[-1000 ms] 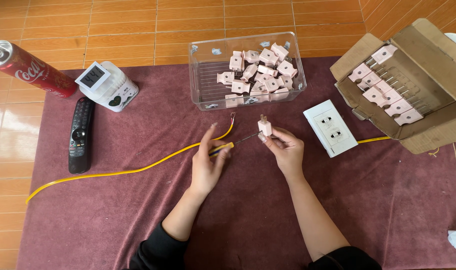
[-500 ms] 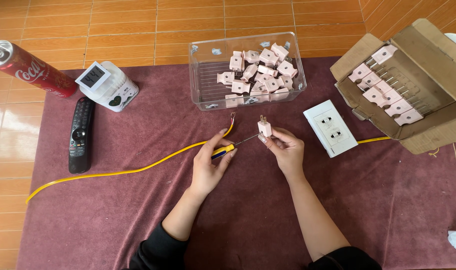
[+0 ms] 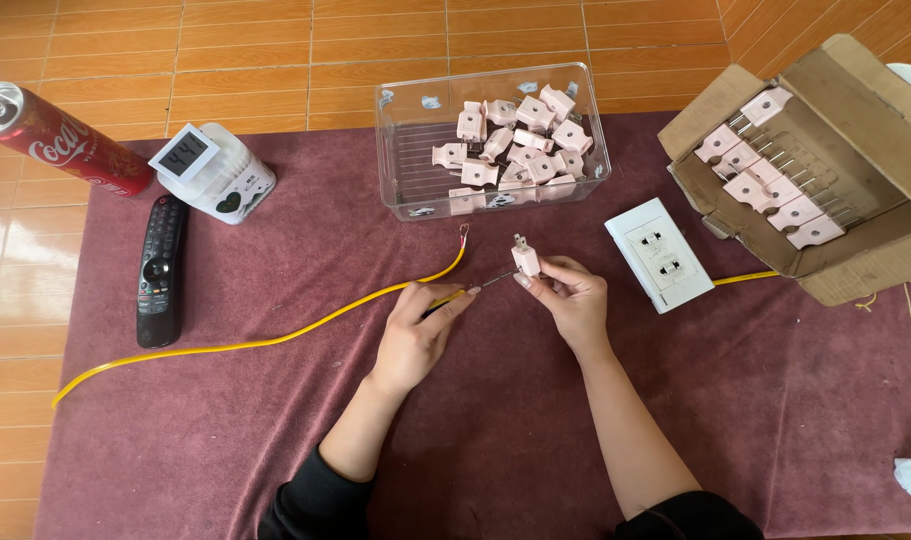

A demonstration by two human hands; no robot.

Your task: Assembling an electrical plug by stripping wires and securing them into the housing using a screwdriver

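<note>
Both hands mid-mat: left hand grips screwdriver, tip at pink plug pinched in right hand.

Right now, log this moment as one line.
left hand: holds screwdriver | right hand: holds pink plug | screwdriver tip at plug | yellow cable on mat

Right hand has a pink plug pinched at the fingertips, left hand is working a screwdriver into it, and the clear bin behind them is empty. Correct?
Not quite: the clear bin is not empty. The head view shows a pile of pink plugs in its right half. The rest stands: the right hand pinches a pink plug at the fingertips, and the left hand points a screwdriver at it.
</note>
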